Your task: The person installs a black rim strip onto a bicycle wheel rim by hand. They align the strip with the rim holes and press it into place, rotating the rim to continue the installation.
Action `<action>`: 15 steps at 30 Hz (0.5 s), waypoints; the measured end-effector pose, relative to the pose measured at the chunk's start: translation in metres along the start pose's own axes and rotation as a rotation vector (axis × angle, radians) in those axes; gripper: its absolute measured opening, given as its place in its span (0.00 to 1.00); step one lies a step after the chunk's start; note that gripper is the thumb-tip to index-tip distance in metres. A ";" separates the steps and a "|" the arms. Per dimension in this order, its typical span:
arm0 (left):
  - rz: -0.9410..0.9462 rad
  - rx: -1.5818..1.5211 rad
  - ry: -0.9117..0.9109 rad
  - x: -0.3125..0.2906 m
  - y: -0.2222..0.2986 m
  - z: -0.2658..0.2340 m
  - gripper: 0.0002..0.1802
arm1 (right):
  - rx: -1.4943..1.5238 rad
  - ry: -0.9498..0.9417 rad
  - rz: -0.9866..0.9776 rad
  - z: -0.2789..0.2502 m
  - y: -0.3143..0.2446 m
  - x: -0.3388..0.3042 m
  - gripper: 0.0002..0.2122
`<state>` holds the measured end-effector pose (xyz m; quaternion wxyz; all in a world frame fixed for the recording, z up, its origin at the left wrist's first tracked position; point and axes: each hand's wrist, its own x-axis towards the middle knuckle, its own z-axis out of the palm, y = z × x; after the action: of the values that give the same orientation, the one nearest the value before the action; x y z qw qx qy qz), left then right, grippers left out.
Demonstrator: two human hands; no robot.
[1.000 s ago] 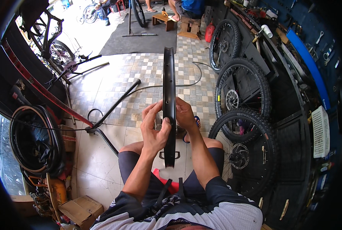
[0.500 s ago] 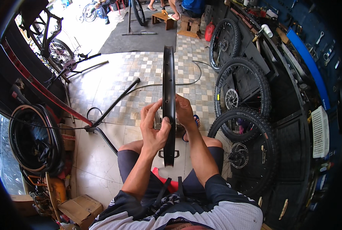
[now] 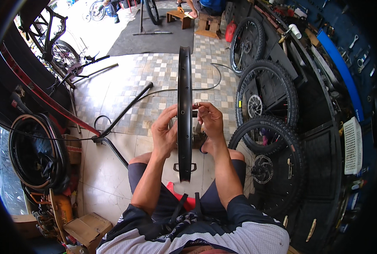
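Note:
A black bicycle wheel rim (image 3: 184,84) stands upright and nearly edge-on in front of me, with spoke holes along its outer face. My left hand (image 3: 164,132) is curled against the rim's left side, its fingertips partly hidden there. Just right of the rim, my right hand (image 3: 211,122) has thumb and index finger pinched together. A small shiny tip shows at that pinch, too small to name. Below the right hand, partly covered by the rim, is a dark metal piece (image 3: 198,139). A black loop-shaped bracket (image 3: 193,167) shows behind the rim's lower end.
Several tyred wheels (image 3: 268,95) lean along the black cabinets at right, under a tool board (image 3: 353,46). At left are a stand with a red bar (image 3: 49,95), hung tyres (image 3: 33,152) and a cardboard box (image 3: 88,228). A cable (image 3: 184,89) crosses the tiled floor; people sit far off.
My left thumb has come off the rim's outer face. My right hand has moved slightly right, away from the rim, and its thumb and index finger now show pinched together.

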<state>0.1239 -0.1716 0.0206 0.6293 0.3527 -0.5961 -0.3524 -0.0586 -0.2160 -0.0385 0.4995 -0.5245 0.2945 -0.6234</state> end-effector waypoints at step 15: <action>-0.006 -0.191 0.081 -0.024 -0.020 0.004 0.06 | -0.014 0.004 0.019 -0.008 -0.001 -0.019 0.15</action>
<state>0.1182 -0.1608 -0.0082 0.6826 0.3067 -0.5328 -0.3952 -0.0670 -0.1989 -0.0470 0.5010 -0.5239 0.3050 -0.6176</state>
